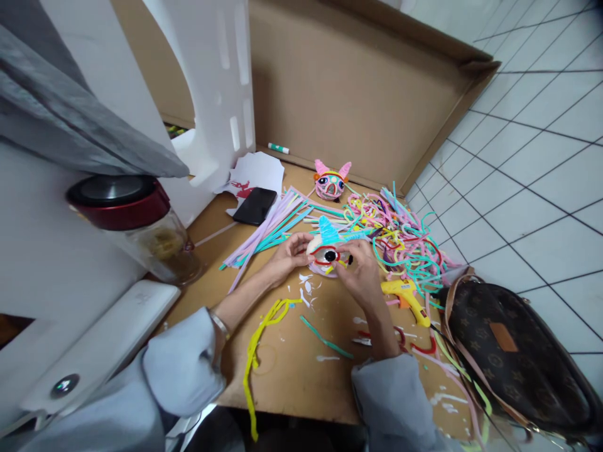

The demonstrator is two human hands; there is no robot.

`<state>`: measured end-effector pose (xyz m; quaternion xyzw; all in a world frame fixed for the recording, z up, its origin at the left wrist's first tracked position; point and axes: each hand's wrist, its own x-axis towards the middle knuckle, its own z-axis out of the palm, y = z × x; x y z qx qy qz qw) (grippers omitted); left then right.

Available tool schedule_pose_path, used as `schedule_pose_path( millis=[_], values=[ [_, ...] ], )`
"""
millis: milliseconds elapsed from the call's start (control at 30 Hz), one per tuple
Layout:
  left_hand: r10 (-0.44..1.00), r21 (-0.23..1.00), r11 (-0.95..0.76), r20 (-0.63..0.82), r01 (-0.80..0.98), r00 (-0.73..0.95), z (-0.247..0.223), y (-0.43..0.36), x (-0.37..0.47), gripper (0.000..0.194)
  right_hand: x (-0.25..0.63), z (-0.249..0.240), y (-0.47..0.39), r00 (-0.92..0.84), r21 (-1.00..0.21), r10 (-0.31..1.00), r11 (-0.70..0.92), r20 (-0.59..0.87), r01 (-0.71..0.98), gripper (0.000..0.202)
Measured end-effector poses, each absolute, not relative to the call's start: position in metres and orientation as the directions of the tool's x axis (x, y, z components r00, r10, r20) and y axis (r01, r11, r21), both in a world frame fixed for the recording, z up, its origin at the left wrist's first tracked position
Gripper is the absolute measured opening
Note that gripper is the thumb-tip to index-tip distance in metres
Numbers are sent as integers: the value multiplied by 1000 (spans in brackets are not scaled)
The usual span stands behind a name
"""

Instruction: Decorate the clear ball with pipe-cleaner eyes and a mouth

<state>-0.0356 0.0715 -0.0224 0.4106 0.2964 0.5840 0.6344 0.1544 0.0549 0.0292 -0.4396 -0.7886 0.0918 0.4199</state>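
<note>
Over the middle of the table, my left hand (293,256) grips the left side of a pipe-cleaner animal head (318,242), cream-white with blue ears and red edging. My right hand (362,270) is closed at its front right, fingertips by the black-and-white eye (330,256). Whether those fingertips pinch a small piece or just the head itself is hard to see. Below lie white paper scraps (307,287), yellow pipe cleaners (257,351) and a short green one (325,337). A yellow glue gun (407,300) rests right of my right hand.
Behind stands a pink-eared animal head (330,183). A tangled pipe-cleaner pile (409,238) spreads at right, straight ones (268,235) at left. A black phone (255,206) lies on paper. A glass bottle (162,242) stands left; a brown bag (513,351) sits right. Cardboard (358,94) walls the back.
</note>
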Motion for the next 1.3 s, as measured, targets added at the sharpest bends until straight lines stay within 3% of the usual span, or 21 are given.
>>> schedule_pose_path(
  millis=[400,967,1300],
  values=[
    [979,951,-169,193,-258,71,-26,76,-41,25,157,28,57,-275,-517,759,617,591,593,17],
    [949,956,-294,294,-11,116,-14,70,-50,19,157,29,57,-253,-535,785,583,565,611,15],
    [931,934,-357,356,-4,83,-20,72,-48,20,154,31,55,-258,-513,771,595,582,619,15]
  ],
)
